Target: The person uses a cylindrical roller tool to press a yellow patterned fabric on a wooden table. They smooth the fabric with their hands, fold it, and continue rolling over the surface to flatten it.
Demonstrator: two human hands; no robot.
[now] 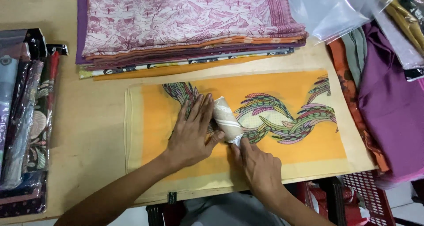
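Orange scarf point(282, 142) with a feather-pattern band lies flat near the table's point(95, 120) front edge, cream border all round. Left hand point(192, 135) rests palm-down on the cloth, fingers spread flat, gripping nothing, touching the left side of a small cream striped roll point(226, 119) sitting on the scarf near its middle. Right hand point(260, 168) comes in from the front edge, fingers curled against the roll's lower end; can't tell whether it's a real pinch or just contact. Looks like the roll is being positioned or pressed onto the scarf. Stack of folded printed fabrics point(190, 27) at the back edge, bagged scarves point(26, 115) along the left edge, purple cloth point(393, 111) at the right.
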